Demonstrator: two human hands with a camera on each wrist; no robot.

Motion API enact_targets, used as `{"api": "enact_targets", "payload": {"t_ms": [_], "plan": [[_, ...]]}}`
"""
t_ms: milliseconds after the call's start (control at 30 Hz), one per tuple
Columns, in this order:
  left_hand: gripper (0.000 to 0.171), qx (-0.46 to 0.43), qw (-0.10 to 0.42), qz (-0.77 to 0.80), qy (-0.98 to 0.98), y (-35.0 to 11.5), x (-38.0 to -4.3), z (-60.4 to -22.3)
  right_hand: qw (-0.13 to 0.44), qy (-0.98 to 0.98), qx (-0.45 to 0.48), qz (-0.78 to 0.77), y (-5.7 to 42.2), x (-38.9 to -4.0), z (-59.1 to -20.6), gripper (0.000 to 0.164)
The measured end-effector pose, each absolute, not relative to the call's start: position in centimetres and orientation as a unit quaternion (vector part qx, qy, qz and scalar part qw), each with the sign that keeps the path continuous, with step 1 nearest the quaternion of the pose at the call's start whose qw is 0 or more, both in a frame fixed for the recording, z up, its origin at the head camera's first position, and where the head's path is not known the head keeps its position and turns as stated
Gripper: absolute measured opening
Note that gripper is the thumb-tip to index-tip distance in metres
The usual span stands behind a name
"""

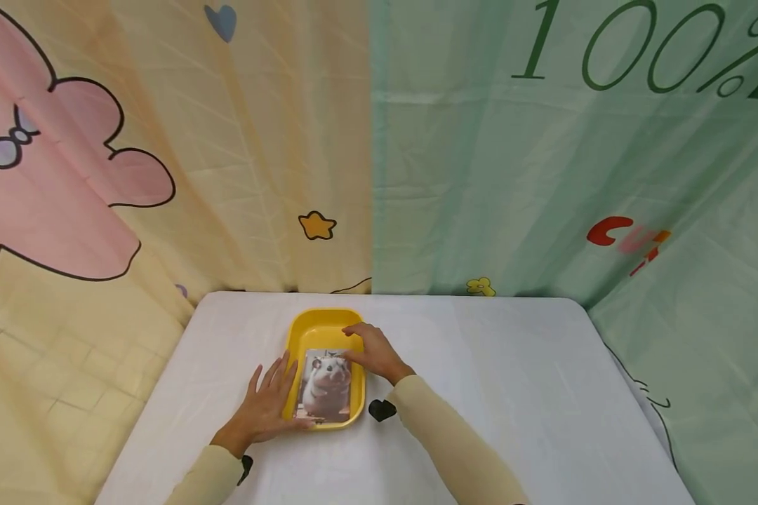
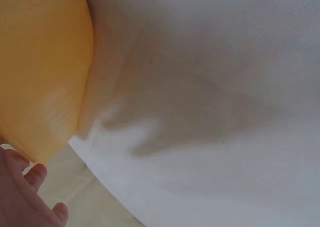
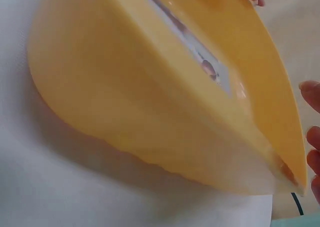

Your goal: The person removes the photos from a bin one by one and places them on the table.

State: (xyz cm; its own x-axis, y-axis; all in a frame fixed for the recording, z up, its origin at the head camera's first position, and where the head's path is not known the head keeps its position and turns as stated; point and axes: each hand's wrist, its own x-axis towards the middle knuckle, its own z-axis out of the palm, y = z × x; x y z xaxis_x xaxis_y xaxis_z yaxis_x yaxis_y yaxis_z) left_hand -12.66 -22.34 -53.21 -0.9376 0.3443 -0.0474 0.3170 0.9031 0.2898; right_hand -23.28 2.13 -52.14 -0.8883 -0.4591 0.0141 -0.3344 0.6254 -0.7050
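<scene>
Yellow tray [image 1: 324,328] points lengthwise forward — left hand [image 1: 267,407] and right hand [image 1: 377,353] alongside, fingers unclenched.

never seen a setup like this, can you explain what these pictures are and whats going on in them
There is no robot here, just a person's two bare hands. The wide picture comes from a camera worn on the head, looking forward and down. The other two come from cameras worn on the left and right wrists, so they show the work close up and at odd angles.

On the white table is a yellow tray, with a card showing a furry animal inside it. The left hand is spread along the tray's left side and near rim. The right hand reaches over the right rim, by the card's far corner. Neither hand clearly grips anything.
</scene>
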Motion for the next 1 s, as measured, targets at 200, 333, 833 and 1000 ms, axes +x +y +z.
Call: {"api": "enact_targets", "payload": {"t_ms": [200,333,833,1000], "plan": [[0.122,0.178,0.045,0.137,0.973,-22.6,-12.6,-54.4,0.092,0.902,-0.192,-0.376,0.7,-23.0,-53.2,0.045],[0.126,0.162,0.063,0.149,0.974,-22.6,-12.5,-54.6,0.063,0.910,-0.202,-0.357,-0.1,-22.8,-53.8,0.044],[0.129,0.143,0.069,0.158,0.974,-22.4,-12.9,-54.3,0.069,0.898,-0.163,-0.403,-3.0,-21.9,-52.9,0.040],[0.129,0.144,0.077,0.161,0.973,-22.4,-12.9,-54.3,0.084,0.865,-0.136,-0.476,-3.9,-22.0,-53.2,0.038]]}}
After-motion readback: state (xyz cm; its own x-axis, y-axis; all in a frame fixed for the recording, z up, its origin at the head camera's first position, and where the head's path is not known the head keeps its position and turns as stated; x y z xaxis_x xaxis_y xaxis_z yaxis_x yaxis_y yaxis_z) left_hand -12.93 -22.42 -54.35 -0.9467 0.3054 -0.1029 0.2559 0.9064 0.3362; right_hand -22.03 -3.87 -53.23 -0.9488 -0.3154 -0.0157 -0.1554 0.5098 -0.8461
